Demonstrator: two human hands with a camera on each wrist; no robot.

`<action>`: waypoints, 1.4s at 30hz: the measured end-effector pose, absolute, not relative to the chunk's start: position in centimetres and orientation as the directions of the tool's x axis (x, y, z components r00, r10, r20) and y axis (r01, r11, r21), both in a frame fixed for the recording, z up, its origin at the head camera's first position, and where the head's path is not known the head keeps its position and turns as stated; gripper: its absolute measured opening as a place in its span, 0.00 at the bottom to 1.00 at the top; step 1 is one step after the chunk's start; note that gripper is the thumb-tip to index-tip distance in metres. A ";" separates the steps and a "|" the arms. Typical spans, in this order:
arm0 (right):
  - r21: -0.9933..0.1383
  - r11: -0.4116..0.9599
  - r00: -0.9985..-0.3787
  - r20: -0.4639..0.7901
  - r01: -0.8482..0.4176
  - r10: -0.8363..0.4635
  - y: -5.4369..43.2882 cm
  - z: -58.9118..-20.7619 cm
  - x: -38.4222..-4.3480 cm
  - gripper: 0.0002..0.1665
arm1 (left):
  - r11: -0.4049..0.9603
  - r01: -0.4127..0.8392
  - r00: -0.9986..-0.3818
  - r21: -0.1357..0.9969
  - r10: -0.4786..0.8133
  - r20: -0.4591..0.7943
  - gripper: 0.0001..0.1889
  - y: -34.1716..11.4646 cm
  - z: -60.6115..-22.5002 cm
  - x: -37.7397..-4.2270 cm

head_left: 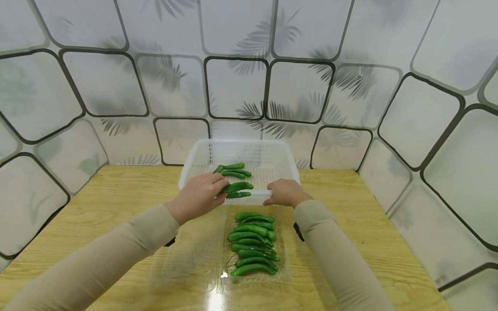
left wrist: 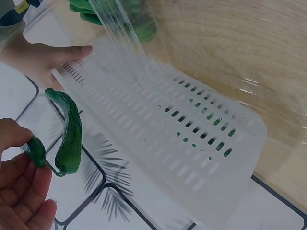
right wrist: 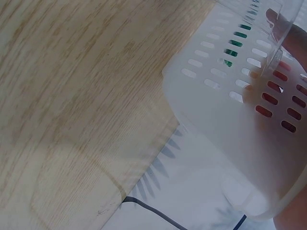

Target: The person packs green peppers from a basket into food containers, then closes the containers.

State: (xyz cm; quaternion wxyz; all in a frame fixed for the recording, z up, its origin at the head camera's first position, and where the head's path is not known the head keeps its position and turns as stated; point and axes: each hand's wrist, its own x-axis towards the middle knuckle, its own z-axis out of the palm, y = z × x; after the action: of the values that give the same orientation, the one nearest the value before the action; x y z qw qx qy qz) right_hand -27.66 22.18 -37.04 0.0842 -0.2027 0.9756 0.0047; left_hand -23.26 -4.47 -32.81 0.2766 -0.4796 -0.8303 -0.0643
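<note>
My left hand (head_left: 200, 194) is over the front of a white perforated plastic basket (head_left: 253, 143) and pinches a green chili pepper (left wrist: 34, 151). A second, curved green pepper (left wrist: 69, 139) hangs beside it; how it is held cannot be told. My right hand (head_left: 288, 193) grips the basket's front rim, with the thumb over the edge in the left wrist view. Through the basket's slots in the right wrist view, some of its fingers (right wrist: 276, 86) show. Inside the basket lie several green peppers (head_left: 233, 166).
In front of the basket, a clear plastic container (head_left: 286, 265) holds a row of green peppers (head_left: 250, 235). Its clear lid (head_left: 183, 263) appears to lie folded out to the left. All stand on a wooden table (head_left: 116, 203) against a patterned wall (head_left: 237, 88).
</note>
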 end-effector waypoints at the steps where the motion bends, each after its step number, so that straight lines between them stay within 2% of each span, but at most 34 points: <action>1: -0.027 0.918 -0.904 -0.165 -0.397 -0.395 22.2 -37.0 -27.6 0.19 | 0.530 0.833 -0.387 -0.157 0.761 0.520 0.12 -4.5 -32.9 -23.2; 17: -0.022 0.920 -0.906 -0.164 -0.392 -0.390 22.2 -37.1 -27.7 0.19 | 0.483 0.863 -0.353 -0.146 0.785 0.509 0.12 -3.8 -33.8 -21.6; 23: -0.007 0.923 -0.908 -0.178 -0.385 -0.380 22.2 -36.9 -27.6 0.30 | 0.468 0.873 -0.349 -0.141 0.800 0.489 0.11 -3.6 -34.1 -21.1; 30: -0.015 0.918 -0.902 -0.180 -0.397 -0.393 22.2 -36.9 -27.7 0.19 | 0.467 0.875 -0.362 -0.126 0.805 0.470 0.12 -3.4 -34.2 -20.7; 42: -0.019 0.916 -0.899 -0.184 -0.400 -0.396 22.2 -37.0 -27.8 0.19 | 0.462 0.879 -0.365 -0.117 0.811 0.457 0.12 -3.2 -34.6 -19.9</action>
State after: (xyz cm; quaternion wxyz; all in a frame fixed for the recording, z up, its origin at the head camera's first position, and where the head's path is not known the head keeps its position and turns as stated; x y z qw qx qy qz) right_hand -27.85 22.20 -36.97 0.0926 -0.2042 0.9745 0.0098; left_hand -19.93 -3.16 -34.58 0.2320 -0.5136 -0.8228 -0.0737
